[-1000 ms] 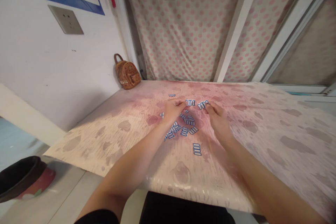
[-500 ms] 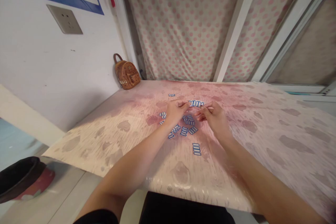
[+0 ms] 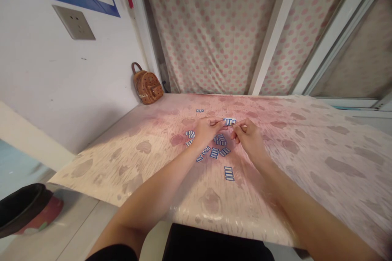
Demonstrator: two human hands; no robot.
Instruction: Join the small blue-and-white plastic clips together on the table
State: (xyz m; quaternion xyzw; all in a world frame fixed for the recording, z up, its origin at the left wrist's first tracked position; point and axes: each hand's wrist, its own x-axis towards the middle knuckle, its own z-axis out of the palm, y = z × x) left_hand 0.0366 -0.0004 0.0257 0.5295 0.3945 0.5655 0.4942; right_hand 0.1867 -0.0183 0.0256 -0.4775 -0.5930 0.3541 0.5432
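Between my two hands, just above the table, is a small flat blue-and-white striped piece point(image 3: 229, 122). My left hand point(image 3: 210, 130) pinches its left end between thumb and fingers. The thumb and forefinger of my right hand point(image 3: 248, 135) close on its right end. Below and between the hands lies a loose pile of similar striped pieces point(image 3: 219, 140), some overlapping. Others lie by my left wrist, partly hidden by it. One separate striped piece point(image 3: 229, 173) rests nearer to me, and another point(image 3: 200, 110) lies farther off beyond my left hand.
A patterned cloth point(image 3: 211, 202) covers the table. At the back left corner a small brown backpack-shaped bag point(image 3: 148, 87) stands against the wall. Polka-dotted curtains point(image 3: 211, 32) hang behind the table. On the floor at left is a dark-rimmed red container point(image 3: 45, 216).
My hands have come closer together, the left shifting slightly right. Less of the striped piece shows between them, and my right fingers are more tightly closed. The loose pieces lie unchanged.
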